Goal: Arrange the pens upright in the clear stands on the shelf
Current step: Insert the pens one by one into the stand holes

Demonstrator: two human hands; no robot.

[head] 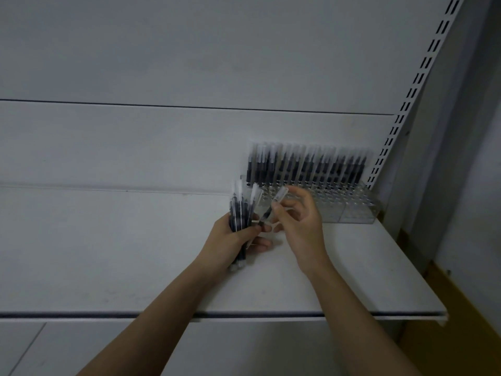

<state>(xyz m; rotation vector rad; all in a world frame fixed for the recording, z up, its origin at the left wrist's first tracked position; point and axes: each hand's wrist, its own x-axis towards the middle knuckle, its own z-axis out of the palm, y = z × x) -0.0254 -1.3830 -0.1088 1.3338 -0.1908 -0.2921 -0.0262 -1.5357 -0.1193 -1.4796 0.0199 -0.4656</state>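
Observation:
My left hand [232, 238] grips a bundle of dark pens with clear caps [240, 213], their caps pointing up. My right hand [299, 218] pinches a single pen [272, 208] that tilts up to the right, its lower end still beside the bundle. Behind my right hand, against the back wall, stands the clear stand [352, 207] with rows of holes. Its back rows hold several upright dark pens [306, 165]; the front holes show nothing in them.
The white shelf [108, 253] runs left from the stand, with its front edge [271, 316] below my forearms. A slotted upright [406, 104] rises at the right, just past the stand. A lower shelf surface lies beneath.

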